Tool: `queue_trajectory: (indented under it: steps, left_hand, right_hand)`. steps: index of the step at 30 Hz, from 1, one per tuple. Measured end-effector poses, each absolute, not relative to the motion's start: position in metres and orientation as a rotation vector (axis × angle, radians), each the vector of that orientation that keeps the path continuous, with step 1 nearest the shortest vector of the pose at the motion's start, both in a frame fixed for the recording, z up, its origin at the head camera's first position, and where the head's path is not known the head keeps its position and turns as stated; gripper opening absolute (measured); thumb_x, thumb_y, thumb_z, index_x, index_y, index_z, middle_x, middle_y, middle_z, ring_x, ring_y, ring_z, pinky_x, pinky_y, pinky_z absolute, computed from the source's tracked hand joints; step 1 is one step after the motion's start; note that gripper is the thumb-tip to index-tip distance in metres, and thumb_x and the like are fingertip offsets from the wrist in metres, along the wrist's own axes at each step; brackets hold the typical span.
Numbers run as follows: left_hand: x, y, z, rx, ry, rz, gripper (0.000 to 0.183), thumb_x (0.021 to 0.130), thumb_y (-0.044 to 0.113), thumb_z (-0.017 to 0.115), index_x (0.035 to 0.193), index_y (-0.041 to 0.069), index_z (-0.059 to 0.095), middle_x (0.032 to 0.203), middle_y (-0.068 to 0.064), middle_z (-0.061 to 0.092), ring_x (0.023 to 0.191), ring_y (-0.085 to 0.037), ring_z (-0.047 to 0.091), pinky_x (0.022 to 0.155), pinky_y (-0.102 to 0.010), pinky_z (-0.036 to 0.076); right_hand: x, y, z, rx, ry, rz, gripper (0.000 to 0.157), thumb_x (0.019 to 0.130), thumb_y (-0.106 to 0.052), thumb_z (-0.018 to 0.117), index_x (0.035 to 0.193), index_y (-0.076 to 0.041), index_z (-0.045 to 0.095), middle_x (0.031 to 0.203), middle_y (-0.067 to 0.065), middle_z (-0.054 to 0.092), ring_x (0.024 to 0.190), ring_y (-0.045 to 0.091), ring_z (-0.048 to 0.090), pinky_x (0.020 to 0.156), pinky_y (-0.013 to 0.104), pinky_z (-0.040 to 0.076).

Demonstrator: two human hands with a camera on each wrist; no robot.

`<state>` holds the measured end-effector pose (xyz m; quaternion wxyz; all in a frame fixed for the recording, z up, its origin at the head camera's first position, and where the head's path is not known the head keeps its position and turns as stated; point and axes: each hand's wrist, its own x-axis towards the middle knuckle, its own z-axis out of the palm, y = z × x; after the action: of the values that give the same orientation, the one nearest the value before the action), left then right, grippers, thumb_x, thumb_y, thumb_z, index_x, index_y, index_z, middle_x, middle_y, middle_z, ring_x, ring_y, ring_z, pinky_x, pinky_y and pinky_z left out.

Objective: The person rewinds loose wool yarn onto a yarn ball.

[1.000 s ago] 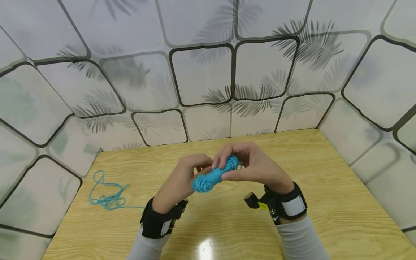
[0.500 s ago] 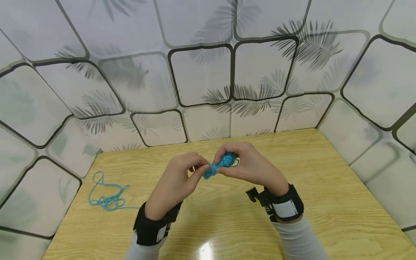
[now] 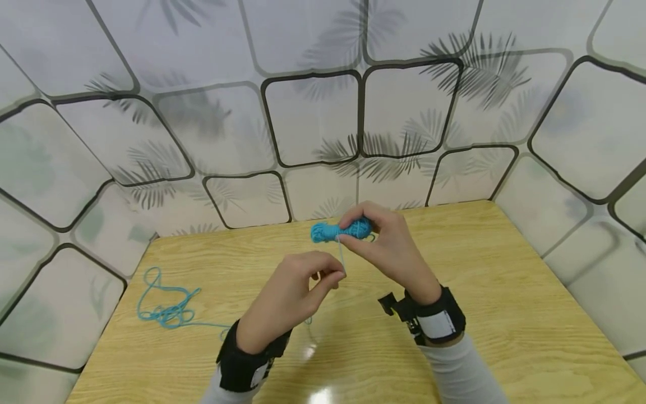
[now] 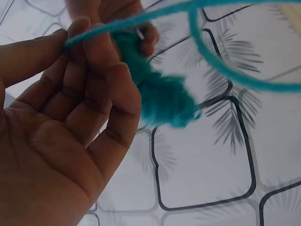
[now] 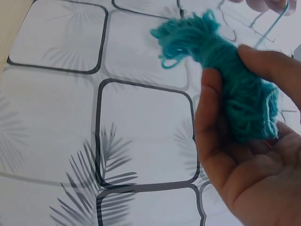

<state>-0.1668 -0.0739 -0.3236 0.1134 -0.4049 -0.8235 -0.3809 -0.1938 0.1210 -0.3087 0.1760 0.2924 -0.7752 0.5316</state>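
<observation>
A wound bundle of blue yarn (image 3: 330, 232), narrow in the middle and bushy at its ends, is held above the table by my right hand (image 3: 386, 241). Thumb and fingers grip it from its right side; the right wrist view shows the same yarn bundle (image 5: 230, 80) in the curled fingers. My left hand (image 3: 308, 280) is lower and nearer, pinching a yarn strand (image 3: 341, 255) between thumb and index finger. That strand runs taut up to the middle of the bundle. In the left wrist view the strand (image 4: 136, 21) also leads away from the pinch, with a loop hanging off it.
A loose tangle of blue yarn (image 3: 171, 311) lies on the left of the wooden table (image 3: 504, 314), its tail running toward my left wrist. Patterned walls (image 3: 323, 123) enclose the table at the back and both sides.
The left hand has drawn away from the bundle, down toward me, with a strand stretched between. The right hand has raised the bundle slightly and turned it nearly level. The tangle stays put.
</observation>
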Motion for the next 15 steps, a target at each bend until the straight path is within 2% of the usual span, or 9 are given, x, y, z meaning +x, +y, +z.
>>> queue_trajectory:
  steps: [2,5,10,14,15]
  left_hand:
    - [-0.168,-0.069,-0.327,-1.216,-2.406,-1.150,0.009,0.092,0.004,0.068,0.091,0.011,0.074,0.077,0.004,0.071,0.067,-0.002,0.060,0.058,-0.027,0.056]
    - [-0.171,-0.064,-0.332,-1.256,-2.376,-1.205,0.010,0.092,0.004,0.067,0.092,0.009,0.076,0.075,0.002,0.072,0.066,-0.001,0.062,0.057,-0.024,0.055]
    - [-0.178,-0.061,-0.337,-1.318,-2.335,-1.290,0.011,0.094,0.009,0.065,0.092,0.008,0.077,0.073,-0.001,0.073,0.065,-0.007,0.064,0.055,-0.026,0.056]
    - [-0.187,-0.063,-0.344,-1.315,-2.348,-1.348,0.010,0.094,0.008,0.066,0.092,0.009,0.076,0.073,-0.002,0.074,0.064,-0.009,0.065,0.054,-0.028,0.056]
    - [-0.190,-0.064,-0.346,-1.311,-2.352,-1.366,0.009,0.093,0.006,0.067,0.096,0.008,0.075,0.073,-0.003,0.075,0.065,-0.009,0.066,0.054,-0.029,0.056]
  right_hand:
    - [-0.195,0.122,-0.311,0.834,-2.123,1.579,0.014,0.084,0.008,0.072,0.096,0.004,0.064,0.098,0.017,0.067,0.083,0.019,0.061,0.071,0.027,0.052]
    - [-0.200,0.126,-0.317,0.857,-2.029,1.709,0.015,0.085,0.010,0.069,0.097,0.005,0.063,0.105,0.016,0.065,0.086,0.019,0.060,0.069,0.020,0.049]
    - [-0.203,0.131,-0.320,0.928,-1.917,1.892,0.015,0.087,0.013,0.065,0.098,0.006,0.060,0.109,0.006,0.064,0.090,0.023,0.059,0.068,0.021,0.048]
    - [-0.198,0.134,-0.317,1.006,-1.865,2.067,0.015,0.090,0.009,0.064,0.099,-0.002,0.061,0.112,0.005,0.063,0.096,0.027,0.058,0.072,0.021,0.051]
    - [-0.197,0.135,-0.316,1.037,-1.852,2.108,0.015,0.090,0.008,0.064,0.099,-0.004,0.062,0.111,0.006,0.063,0.097,0.028,0.058,0.074,0.022,0.052]
